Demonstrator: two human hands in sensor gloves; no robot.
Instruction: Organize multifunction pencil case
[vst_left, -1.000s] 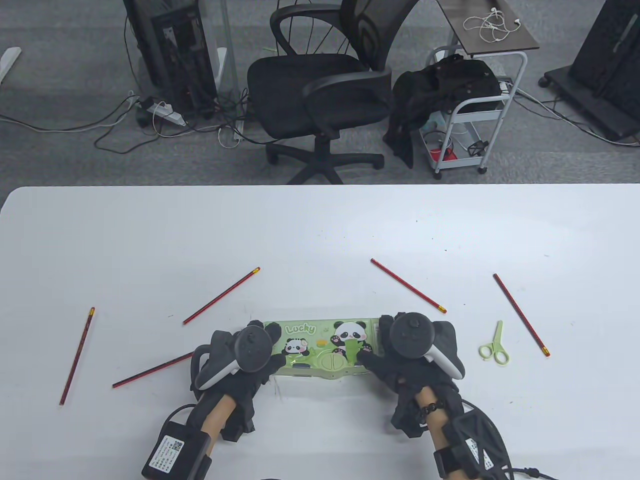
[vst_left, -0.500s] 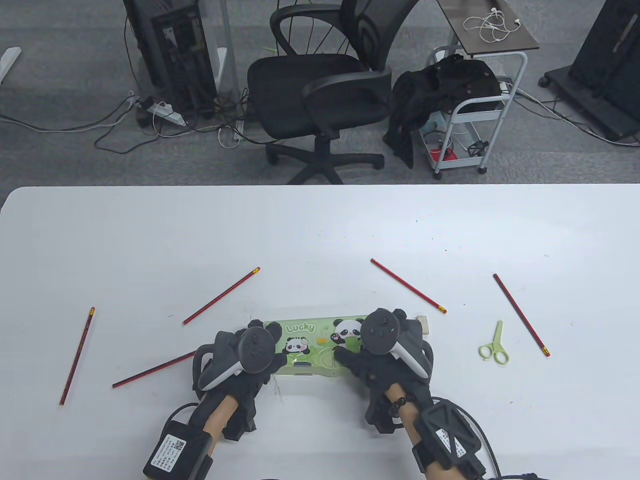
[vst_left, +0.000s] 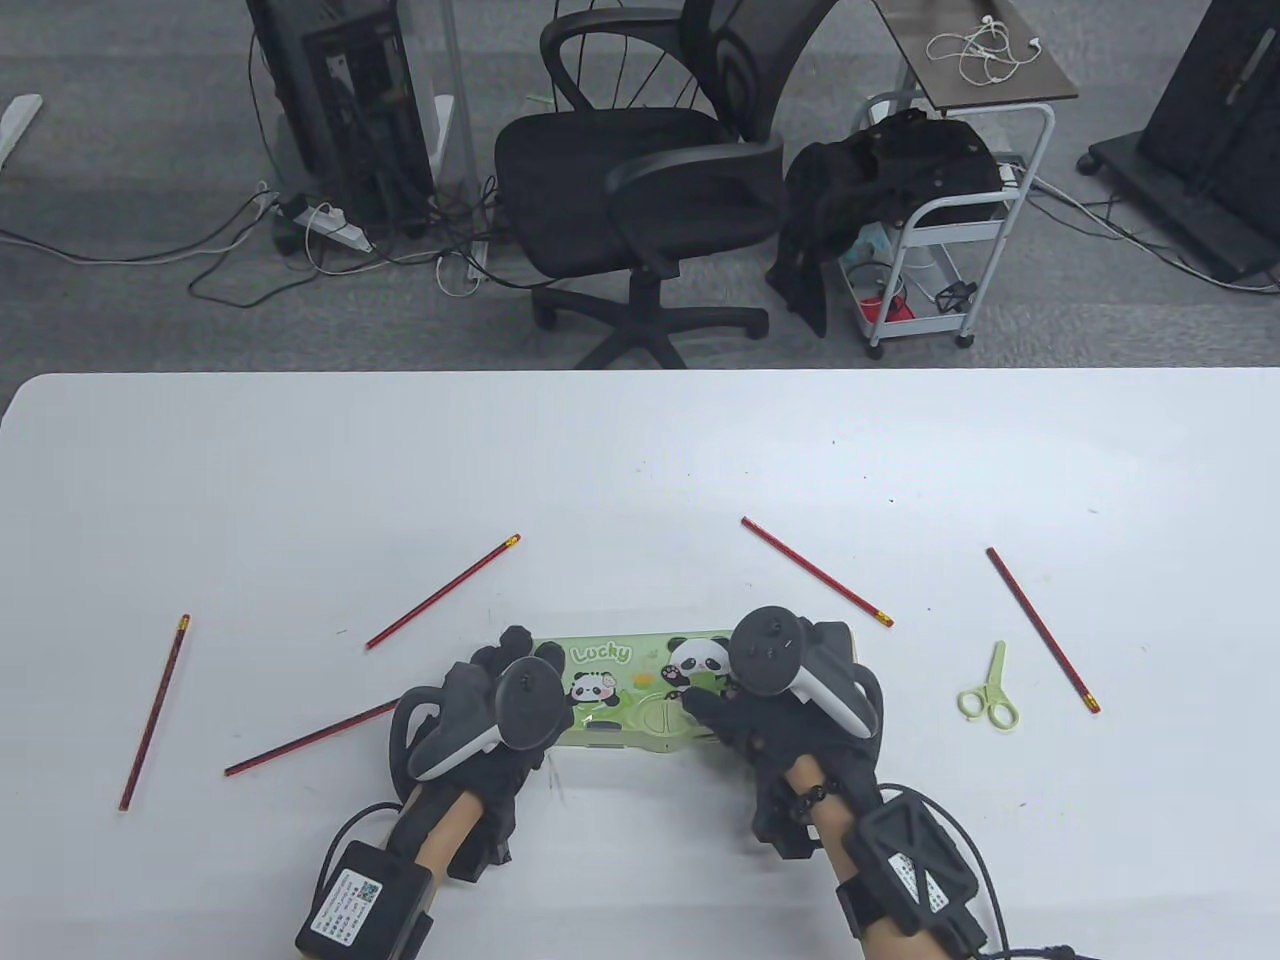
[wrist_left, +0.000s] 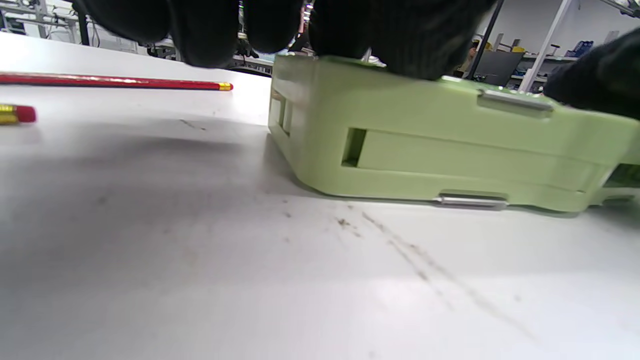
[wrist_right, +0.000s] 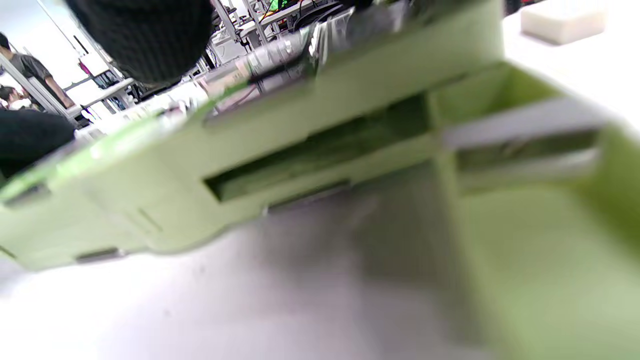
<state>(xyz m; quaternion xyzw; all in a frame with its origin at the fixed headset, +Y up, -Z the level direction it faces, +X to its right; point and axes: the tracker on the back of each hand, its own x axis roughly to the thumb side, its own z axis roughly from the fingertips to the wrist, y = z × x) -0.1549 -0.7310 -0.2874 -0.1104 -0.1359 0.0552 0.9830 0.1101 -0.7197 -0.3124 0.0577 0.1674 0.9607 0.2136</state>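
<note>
A green pencil case (vst_left: 625, 690) with panda pictures lies flat near the table's front edge. My left hand (vst_left: 522, 662) holds its left end, with the fingers (wrist_left: 210, 30) curled over the top edge of the case (wrist_left: 450, 145). My right hand (vst_left: 735, 692) holds the right end, thumb pressed on the lid beside the round button. In the right wrist view the case (wrist_right: 310, 150) fills the frame, blurred, with slots along its side. Several red pencils lie loose around it, the nearest one (vst_left: 310, 740) just left of my left hand.
Other pencils lie at the far left (vst_left: 154, 712), behind the case to the left (vst_left: 443, 592) and right (vst_left: 816, 572), and further right (vst_left: 1043, 629). Small green scissors (vst_left: 988, 690) lie right of my right hand. A white eraser (wrist_right: 560, 20) sits behind the case's right end.
My right hand has slid left along the case, so its thumb sits nearer the middle. My left hand has shifted slightly right over the left end. The case has stayed in place.
</note>
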